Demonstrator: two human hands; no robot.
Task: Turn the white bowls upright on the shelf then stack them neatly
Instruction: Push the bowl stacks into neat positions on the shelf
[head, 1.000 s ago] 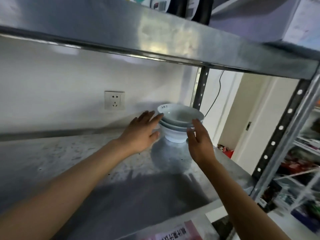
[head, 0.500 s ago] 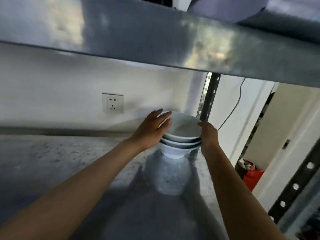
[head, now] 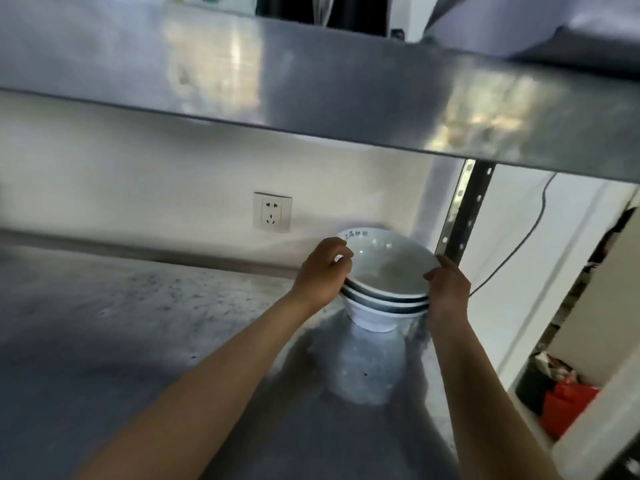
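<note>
now, label by label:
left fingers: the fingers (head: 341, 252) of the left hand (head: 320, 275) curl over the near-left rim of the top bowl, holding it, with the palm against the side of the stack.
right fingers: the right hand (head: 448, 289) presses its fingers (head: 433, 273) to the right rims, thumb tip on the top edge; closed against the stack, not around it.
stack: three white bowls (head: 386, 282) sit upright and nested, dark rim lines showing between them, near the back right of the shelf (head: 138, 323), close to the upright post (head: 464, 216).
step in hand: squaring the stack, in my judgement the last touch of the task.
how to do it well: squeeze evenly from both sides so the rims line up; nudge the top bowl only until its gap looks even all round.
care: glazed bowls slide on each other, so press lightly and keep the base planted on the shelf.
letting go: ease both hands off outward together, so neither drags a rim.
surroundings: a wall socket (head: 272, 212) sits behind, well clear.
</note>
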